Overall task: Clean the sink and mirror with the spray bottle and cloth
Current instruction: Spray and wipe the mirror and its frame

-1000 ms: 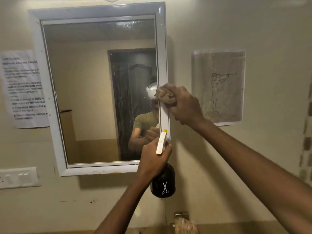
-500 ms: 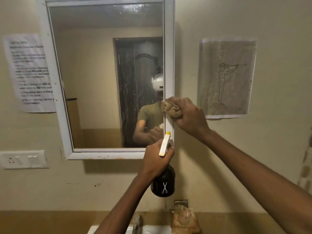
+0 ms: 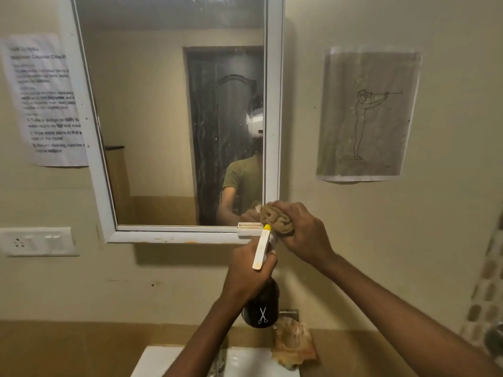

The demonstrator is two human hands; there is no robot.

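A white-framed mirror (image 3: 273,104) hangs on the wall in front of me. My right hand (image 3: 304,232) grips a bunched tan cloth (image 3: 276,217) and presses it on the frame's lower right corner. Just below, my left hand (image 3: 249,270) holds a black spray bottle (image 3: 262,308) by its neck; the white trigger head with a yellow tip (image 3: 261,247) points up toward the cloth. The top of a white sink (image 3: 152,360) shows at the bottom edge, partly hidden by my left arm.
A printed instruction sheet (image 3: 43,102) is taped left of the mirror, a line drawing on paper (image 3: 367,115) to its right. A switch plate (image 3: 38,242) sits low on the left wall. A crumpled orange-tan rag (image 3: 294,346) hangs by the sink under a metal fitting (image 3: 290,312).
My right hand has slid the cloth down the mirror's right frame edge to its lower right corner. The view has tilted downward, and the sink has come into sight.
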